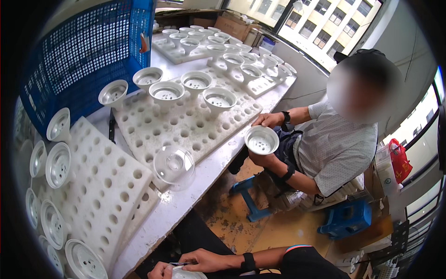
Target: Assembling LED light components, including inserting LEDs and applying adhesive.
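Note:
At the lower edge, my left hand (160, 271) is closed beside a white cup-shaped housing (188, 274), which the frame cuts off. What its fingers hold is hidden. Just above that housing's rim my right hand (204, 260) pinches a thin pale piece (180, 263), too small to name. Across from me a co-worker's hands hold another white housing (262, 140). Several more housings (220, 99) stand in a white board with round holes (186, 125). A clear plastic dome (174, 163) sits on that board's near corner.
On the left, housings (59, 165) line a second holed board (100, 186). Behind it stands a blue perforated crate (88, 51). Further loaded boards (186, 55) fill the table's far end. The seated co-worker (348, 135) is at right, near blue stools (346, 218) on the floor.

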Tool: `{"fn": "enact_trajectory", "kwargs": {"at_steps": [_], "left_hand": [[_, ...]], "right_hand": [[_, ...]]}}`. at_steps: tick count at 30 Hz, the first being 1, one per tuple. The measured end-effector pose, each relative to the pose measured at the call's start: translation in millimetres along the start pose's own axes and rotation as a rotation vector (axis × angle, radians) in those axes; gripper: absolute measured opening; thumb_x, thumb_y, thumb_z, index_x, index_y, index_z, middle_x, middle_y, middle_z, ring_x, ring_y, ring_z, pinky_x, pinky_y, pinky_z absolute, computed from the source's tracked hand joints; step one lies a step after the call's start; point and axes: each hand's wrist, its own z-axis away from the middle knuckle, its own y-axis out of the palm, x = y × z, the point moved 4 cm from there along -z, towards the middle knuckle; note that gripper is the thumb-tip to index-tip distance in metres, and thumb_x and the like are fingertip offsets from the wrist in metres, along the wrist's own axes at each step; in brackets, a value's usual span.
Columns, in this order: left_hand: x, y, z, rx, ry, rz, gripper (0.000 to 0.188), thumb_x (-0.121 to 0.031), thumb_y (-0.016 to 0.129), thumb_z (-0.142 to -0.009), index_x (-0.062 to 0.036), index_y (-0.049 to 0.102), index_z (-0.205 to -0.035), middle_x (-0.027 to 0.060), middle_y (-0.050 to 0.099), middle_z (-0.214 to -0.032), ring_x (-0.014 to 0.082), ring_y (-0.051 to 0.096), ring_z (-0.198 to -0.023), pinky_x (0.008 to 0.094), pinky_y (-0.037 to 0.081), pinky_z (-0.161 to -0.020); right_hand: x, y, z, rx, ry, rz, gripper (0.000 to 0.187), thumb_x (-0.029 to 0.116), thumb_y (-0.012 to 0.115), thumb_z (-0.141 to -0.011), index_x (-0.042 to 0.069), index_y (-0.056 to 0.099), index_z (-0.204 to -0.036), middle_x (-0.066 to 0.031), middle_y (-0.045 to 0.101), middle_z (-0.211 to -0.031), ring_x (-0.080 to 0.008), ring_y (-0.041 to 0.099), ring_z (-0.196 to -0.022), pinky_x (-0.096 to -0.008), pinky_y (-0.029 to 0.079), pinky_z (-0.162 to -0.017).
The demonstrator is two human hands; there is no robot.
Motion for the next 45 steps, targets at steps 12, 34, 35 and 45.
{"fn": "enact_trajectory", "kwargs": {"at_steps": [12,34,35,45], "left_hand": [[87,-4,6,0.039,-0.021,0.042,0.035,-0.012,0.050,-0.095,0.0070,0.057,-0.123,0.0214,0.045,-0.140,0.0322,0.044,-0.129,0.0372,0.030,-0.110],[16,-5,37,-0.002,-0.238,0.289,0.024,-0.006,0.051,-0.094,0.0000,0.059,-0.115,0.0140,0.068,-0.108,0.0215,0.066,-0.100,0.0305,0.049,-0.087],[20,-4,45,-0.019,-0.271,0.290,0.024,-0.006,0.051,-0.094,0.0000,0.059,-0.115,0.0140,0.068,-0.108,0.0215,0.066,-0.100,0.0305,0.049,-0.087],[2,-8,52,0.051,-0.186,0.221,0.026,-0.002,0.054,-0.091,0.0009,0.060,-0.115,0.0133,0.067,-0.105,0.0206,0.066,-0.096,0.0300,0.051,-0.084]], "right_hand": [[25,-2,6,0.052,-0.113,0.211,0.031,0.022,0.054,-0.094,-0.002,0.059,-0.113,-0.0201,0.067,-0.094,-0.0325,0.066,-0.084,-0.0389,0.051,-0.071],[45,-12,11,-0.059,-0.156,0.422,0.035,0.006,0.062,-0.087,0.011,0.060,-0.121,-0.0110,0.058,-0.075,-0.0288,0.062,-0.067,-0.0369,0.053,-0.061],[47,-11,13,-0.048,-0.170,0.467,0.038,0.005,0.063,-0.085,0.012,0.061,-0.122,-0.0092,0.057,-0.073,-0.0269,0.061,-0.064,-0.0365,0.052,-0.059],[68,3,20,0.057,-0.283,0.735,0.050,0.001,0.070,-0.073,0.013,0.063,-0.121,-0.0036,0.048,-0.062,-0.0195,0.057,-0.054,-0.0325,0.048,-0.049]]}}
